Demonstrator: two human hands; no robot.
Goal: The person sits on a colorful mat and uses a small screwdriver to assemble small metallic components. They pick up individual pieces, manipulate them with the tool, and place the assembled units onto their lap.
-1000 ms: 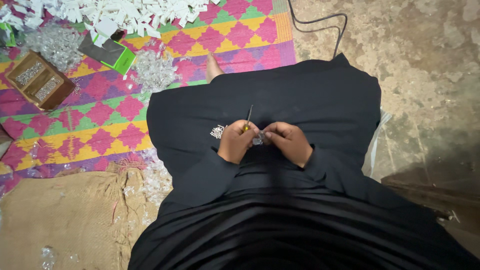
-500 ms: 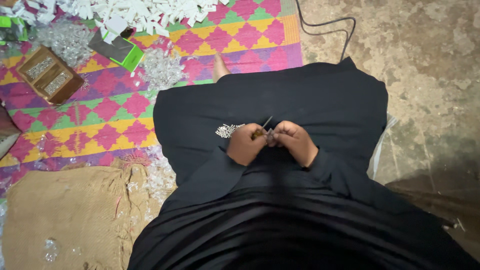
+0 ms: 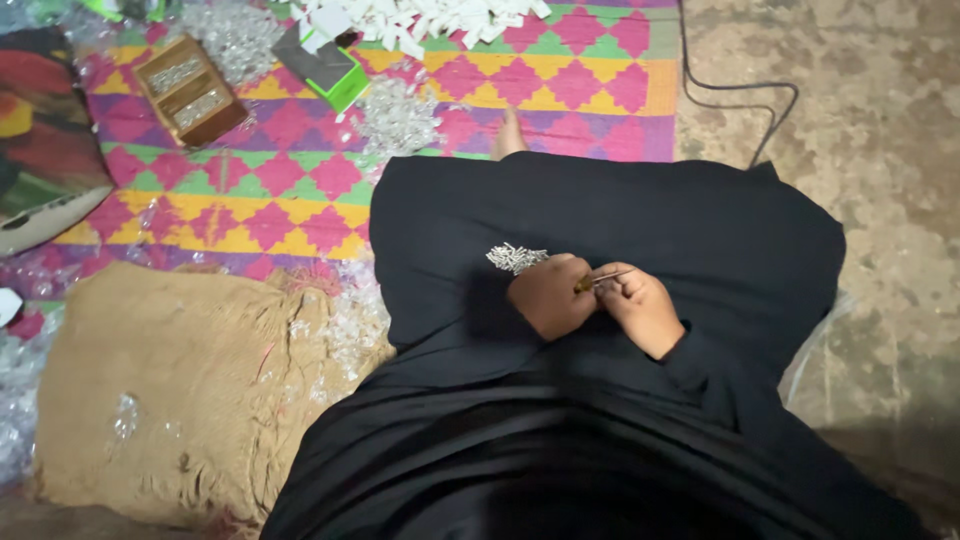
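A woven mat (image 3: 560, 85) in pink, yellow and green diamonds covered the floor on the left, with a coarse burlap sack (image 3: 170, 390) spread over its near edge. To the right lay a bare, mottled concrete floor (image 3: 880, 150), crossed by a thin black cable (image 3: 740, 90). The light was dim.

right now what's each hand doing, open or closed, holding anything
Left hand: closed, fingers curled by the yellow-handled thin tool; which hand grips it cannot be told.
Right hand: closed, fingers pinched at the tool's metal end.
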